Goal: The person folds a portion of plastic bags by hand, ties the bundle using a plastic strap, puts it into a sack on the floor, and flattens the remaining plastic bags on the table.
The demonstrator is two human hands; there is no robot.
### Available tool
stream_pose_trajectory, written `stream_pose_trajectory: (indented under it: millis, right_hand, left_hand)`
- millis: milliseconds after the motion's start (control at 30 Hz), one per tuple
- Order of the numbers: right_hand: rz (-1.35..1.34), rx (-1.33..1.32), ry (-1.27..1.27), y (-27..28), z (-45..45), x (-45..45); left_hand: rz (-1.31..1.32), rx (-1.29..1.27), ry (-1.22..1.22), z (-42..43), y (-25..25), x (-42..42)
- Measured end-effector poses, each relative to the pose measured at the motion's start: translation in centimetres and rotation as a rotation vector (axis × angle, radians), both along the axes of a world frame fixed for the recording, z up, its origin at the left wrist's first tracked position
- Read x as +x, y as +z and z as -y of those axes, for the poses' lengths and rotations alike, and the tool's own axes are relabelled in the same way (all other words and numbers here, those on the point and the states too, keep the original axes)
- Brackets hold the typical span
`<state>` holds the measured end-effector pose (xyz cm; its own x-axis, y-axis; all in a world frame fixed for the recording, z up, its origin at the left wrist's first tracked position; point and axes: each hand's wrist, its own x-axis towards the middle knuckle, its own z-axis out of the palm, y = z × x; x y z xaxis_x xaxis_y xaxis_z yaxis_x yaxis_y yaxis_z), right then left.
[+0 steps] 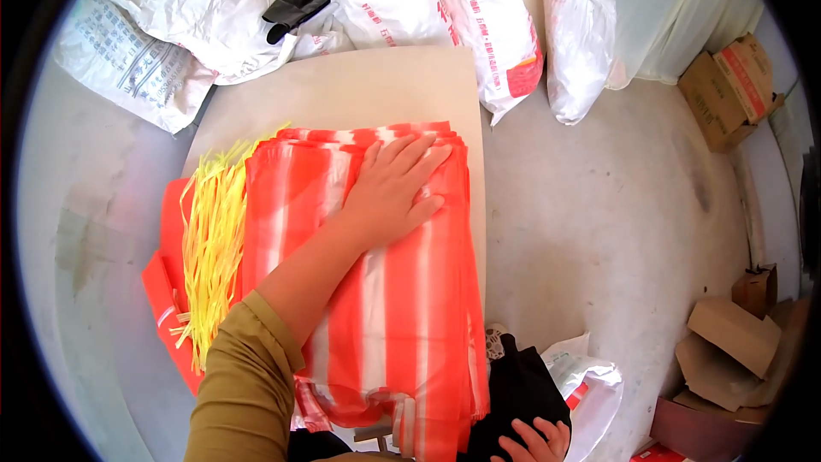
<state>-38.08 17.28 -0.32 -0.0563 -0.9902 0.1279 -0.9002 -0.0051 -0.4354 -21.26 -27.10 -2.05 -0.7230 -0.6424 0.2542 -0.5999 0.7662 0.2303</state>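
My left hand (395,190) lies flat, fingers spread, on a thick stack of red-and-white striped plastic bags (368,308). Its fingertips reach close to the far edge of the stack, where the layers fan slightly. Along the left side of the stack runs a bundle of yellow plastic strips (214,239). Red folded material (174,222) sticks out beyond the strips. At the bottom edge, my right hand (537,442) is partly cut off by the frame; it rests by my black trouser leg (517,393), fingers apart, with nothing seen in it.
The stack sits on a tan board or tabletop (385,81). White woven sacks (393,0) line the back. Cardboard boxes (727,94) stand at the far right, with more open cartons (727,342) lower right. A white bag (599,385) stands on the floor beside my leg.
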Motion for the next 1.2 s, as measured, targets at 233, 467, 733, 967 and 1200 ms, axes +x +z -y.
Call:
stream_pose_trajectory:
  millis: [233, 467, 733, 967, 1200]
  right_hand:
    - [-0.009, -0.021, 0.0, -0.3, 0.2, 0.2]
    - [0.023, -0.029, -0.017, 0.9, 0.5, 0.5]
    - [0.037, -0.053, -0.021, 1.5, -0.1, 0.9]
    - [0.039, -0.06, -0.019, 1.8, -0.1, 1.1]
    - [0.032, -0.046, -0.006, 1.5, 0.5, 0.9]
  left_hand:
    - [-0.047, 0.062, -0.016, 0.8, -0.5, 0.2]
    - [-0.03, 0.039, -0.004, 0.3, -0.3, 0.1]
    - [0.105, -0.009, 0.073, -2.5, 3.7, 0.6]
    - [0.248, -0.057, 0.232, -5.4, 5.1, 8.0]
    - [0.233, -0.198, 0.367, -1.1, 3.9, 13.7]
